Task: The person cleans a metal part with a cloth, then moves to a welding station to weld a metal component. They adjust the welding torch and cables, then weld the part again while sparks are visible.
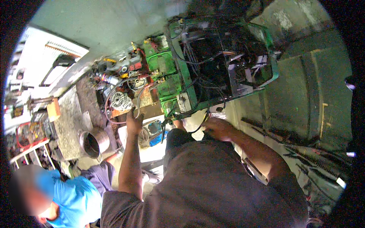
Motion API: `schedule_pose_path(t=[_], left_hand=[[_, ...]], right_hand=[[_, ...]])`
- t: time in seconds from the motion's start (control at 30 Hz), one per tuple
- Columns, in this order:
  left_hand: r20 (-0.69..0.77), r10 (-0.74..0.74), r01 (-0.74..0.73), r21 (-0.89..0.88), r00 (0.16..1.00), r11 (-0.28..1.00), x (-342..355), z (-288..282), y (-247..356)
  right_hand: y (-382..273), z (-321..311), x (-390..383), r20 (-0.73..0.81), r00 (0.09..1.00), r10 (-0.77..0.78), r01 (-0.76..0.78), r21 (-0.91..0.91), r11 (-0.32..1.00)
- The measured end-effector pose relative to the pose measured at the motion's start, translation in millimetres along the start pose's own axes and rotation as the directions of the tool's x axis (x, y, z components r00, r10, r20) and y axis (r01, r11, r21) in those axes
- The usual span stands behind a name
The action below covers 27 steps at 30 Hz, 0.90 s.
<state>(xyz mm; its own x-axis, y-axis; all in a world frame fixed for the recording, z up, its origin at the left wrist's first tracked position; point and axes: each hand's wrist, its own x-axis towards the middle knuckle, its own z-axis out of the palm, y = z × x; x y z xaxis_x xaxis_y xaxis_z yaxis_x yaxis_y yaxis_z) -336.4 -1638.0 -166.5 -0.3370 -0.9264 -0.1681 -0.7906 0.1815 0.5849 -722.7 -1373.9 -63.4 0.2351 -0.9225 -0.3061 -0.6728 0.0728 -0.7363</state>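
Note:
My left hand is closed on a pinkish cable that loops round the left side of a silver alternator. A greyish length of cable also runs up from this hand. Near the lower edge of a green-framed machine, my right hand has its fingers bent round a dark cable. Green battery-like blocks stand along the machine's left side, with a small grey box below them. Shadow hides part of the right fingers.
Engine parts crowd a worn bench, and a metal cylinder rests at its near end. A person in a blue shirt is at lower left. Green metal panels rise on the right. Loose wires hang inside the machine.

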Motion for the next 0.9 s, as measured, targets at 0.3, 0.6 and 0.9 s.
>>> schedule_pose_path(t=[0.3,0.6,0.9], left_hand=[[-0.153,-0.348,0.291,-0.305,0.925,0.907,-153,1,69],[-0.068,-0.256,0.205,-0.417,0.964,0.885,-148,37,111],[-0.048,-0.072,0.045,-0.423,0.996,0.905,-70,19,130]], right_hand=[[5,86,80,0.655,0.737,0.167,0.120,-0.370,0.921],[25,46,51,0.520,0.851,-0.076,0.290,-0.343,0.894],[52,127,63,0.595,0.784,0.177,0.305,-0.618,0.725]])
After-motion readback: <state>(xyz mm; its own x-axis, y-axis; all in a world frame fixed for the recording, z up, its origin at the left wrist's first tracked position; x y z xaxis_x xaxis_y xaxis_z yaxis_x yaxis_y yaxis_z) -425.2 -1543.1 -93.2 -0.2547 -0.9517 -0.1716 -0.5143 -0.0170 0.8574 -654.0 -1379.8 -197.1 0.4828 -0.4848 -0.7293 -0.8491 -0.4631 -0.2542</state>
